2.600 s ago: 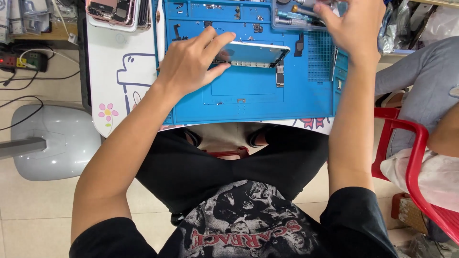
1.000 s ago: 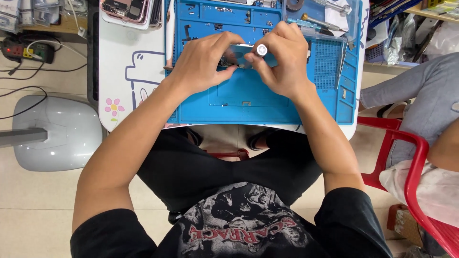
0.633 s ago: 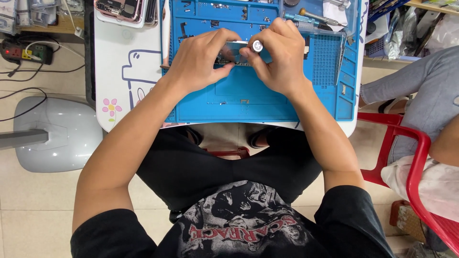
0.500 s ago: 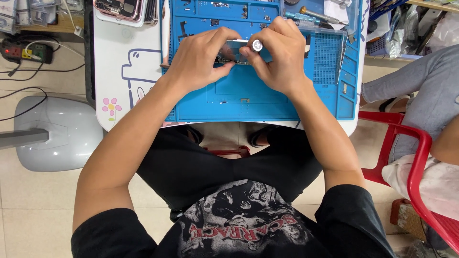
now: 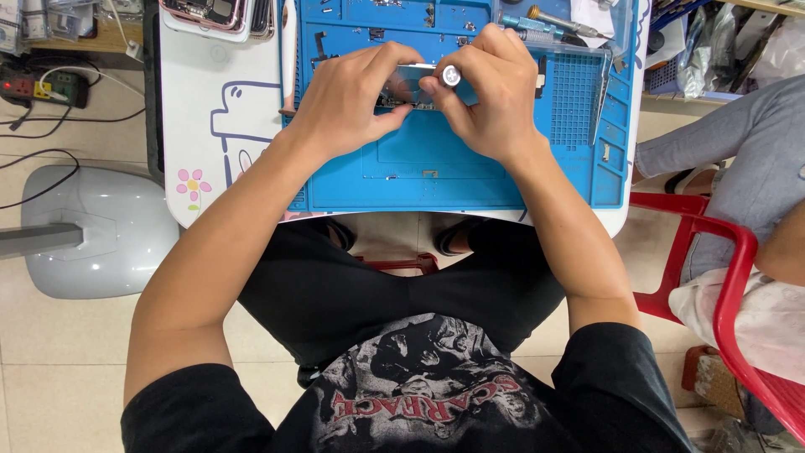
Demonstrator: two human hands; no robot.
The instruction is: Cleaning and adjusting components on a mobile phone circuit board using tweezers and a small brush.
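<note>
A blue repair mat [image 5: 436, 172] covers the small white table [image 5: 214, 117]. On the mat lies an opened phone [image 5: 406, 84], mostly hidden under my hands. My left hand [image 5: 348, 101] grips the phone's left side, thumb and fingers around it. My right hand [image 5: 490, 96] holds a small screwdriver [image 5: 450, 76] upright over the phone; its round silver cap shows between my fingers. The two hands nearly touch above the phone.
Tweezers [image 5: 598, 105] and more screwdrivers [image 5: 537, 23] lie along the mat's right and far side. Phone frames [image 5: 220, 13] sit at the table's far left. A person sits on a red chair [image 5: 729, 277] to the right. A grey fan base [image 5: 92, 231] stands left.
My right hand came down from the far right of the mat with the screwdriver and joined the left hand over the phone. Over the last second both hands stay nearly still.
</note>
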